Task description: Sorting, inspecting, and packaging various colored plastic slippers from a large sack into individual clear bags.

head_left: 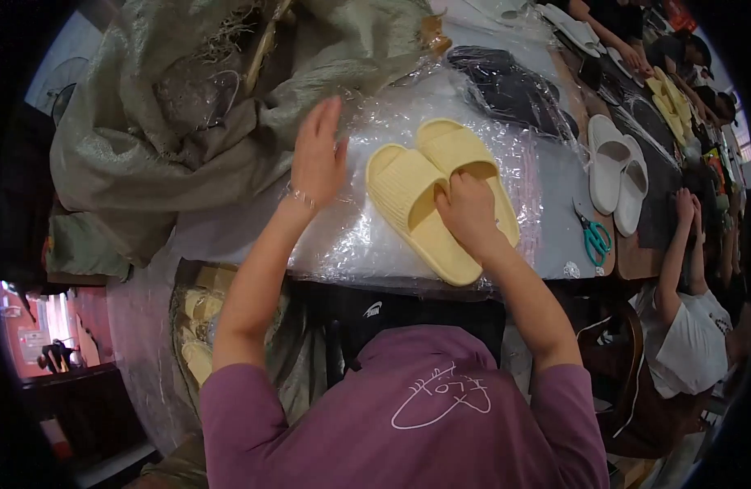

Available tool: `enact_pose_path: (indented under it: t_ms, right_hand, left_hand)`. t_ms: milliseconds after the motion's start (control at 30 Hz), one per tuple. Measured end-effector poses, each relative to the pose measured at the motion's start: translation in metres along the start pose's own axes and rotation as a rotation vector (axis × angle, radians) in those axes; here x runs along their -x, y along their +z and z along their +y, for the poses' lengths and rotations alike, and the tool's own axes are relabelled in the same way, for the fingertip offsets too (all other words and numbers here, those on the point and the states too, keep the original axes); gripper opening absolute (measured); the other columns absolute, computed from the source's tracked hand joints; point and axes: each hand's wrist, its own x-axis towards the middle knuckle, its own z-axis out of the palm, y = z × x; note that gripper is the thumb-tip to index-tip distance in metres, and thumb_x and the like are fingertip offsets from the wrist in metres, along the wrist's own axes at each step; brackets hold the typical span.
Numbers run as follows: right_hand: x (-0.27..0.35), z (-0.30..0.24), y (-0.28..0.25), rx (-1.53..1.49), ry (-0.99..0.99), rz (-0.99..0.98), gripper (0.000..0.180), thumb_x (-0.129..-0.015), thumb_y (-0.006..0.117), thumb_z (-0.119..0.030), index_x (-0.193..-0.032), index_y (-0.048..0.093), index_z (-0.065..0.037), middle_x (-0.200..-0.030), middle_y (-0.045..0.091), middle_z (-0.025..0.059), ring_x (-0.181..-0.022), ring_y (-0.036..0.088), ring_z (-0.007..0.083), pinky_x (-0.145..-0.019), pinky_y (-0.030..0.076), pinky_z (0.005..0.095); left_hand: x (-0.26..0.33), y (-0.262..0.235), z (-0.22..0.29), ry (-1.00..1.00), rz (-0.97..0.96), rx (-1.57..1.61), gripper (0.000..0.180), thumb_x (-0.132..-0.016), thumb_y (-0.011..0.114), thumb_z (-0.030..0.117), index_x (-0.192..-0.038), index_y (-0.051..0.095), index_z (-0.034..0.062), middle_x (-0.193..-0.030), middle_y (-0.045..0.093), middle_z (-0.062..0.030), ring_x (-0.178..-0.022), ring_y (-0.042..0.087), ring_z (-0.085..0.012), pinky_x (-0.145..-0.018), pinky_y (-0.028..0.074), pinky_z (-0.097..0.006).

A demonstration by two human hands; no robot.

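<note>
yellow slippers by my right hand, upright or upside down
Upright: the yellow slippers show straps and footbeds facing up, right hand at the straps.

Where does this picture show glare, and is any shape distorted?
In the head view, glare glints on the clear plastic under the yellow slippers; the bright opening at lower left looks washed out; the fisheye lens curves the table edge, and the corners go black.

A pair of pale-yellow, ribbed-strap slippers (428,218) lies on clear plastic sheeting (335,238) spread over the grey table (555,246). Behind, rightward, are film-wrapped black slippers (510,91); behind, leftward, a crumpled olive woven sack (119,155). Teal-handled scissors (594,240) lie right, before white slippers (608,175).
</note>
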Motion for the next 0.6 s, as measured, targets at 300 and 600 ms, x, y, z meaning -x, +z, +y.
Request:
enact_pose_path:
  t_ms: [300, 600]
  right_hand:
    - [-0.008, -0.012, -0.009, 0.037, 0.078, -0.135, 0.024, -0.084, 0.06, -0.022, -0.074, 0.056, -0.001, -0.074, 0.059, 0.0177, -0.071, 0.057, 0.0359, -0.068, 0.044, 0.0467]
    - [-0.031, -0.054, -0.032, -0.083, 0.029, -0.189, 0.024, -0.085, 0.055, -0.019, -0.072, 0.056, 0.0, -0.075, 0.059, 0.0191, -0.073, 0.057, 0.0355, -0.074, 0.041, 0.045]
  left_hand:
    - [0.131, -0.054, 0.003, 0.028, -0.571, -0.145, 0.055, -0.091, 0.049, 0.029, -0.14, 0.036, 0.0092, -0.146, 0.033, -0.0152, -0.136, 0.031, -0.0299, -0.113, 0.015, -0.049]
    - [0.027, -0.03, -0.02, 0.211, -0.286, -0.267, 0.047, -0.086, 0.051, 0.014, -0.131, 0.045, 0.0059, -0.135, 0.047, -0.0107, -0.129, 0.04, -0.0282, -0.113, 0.018, -0.049]
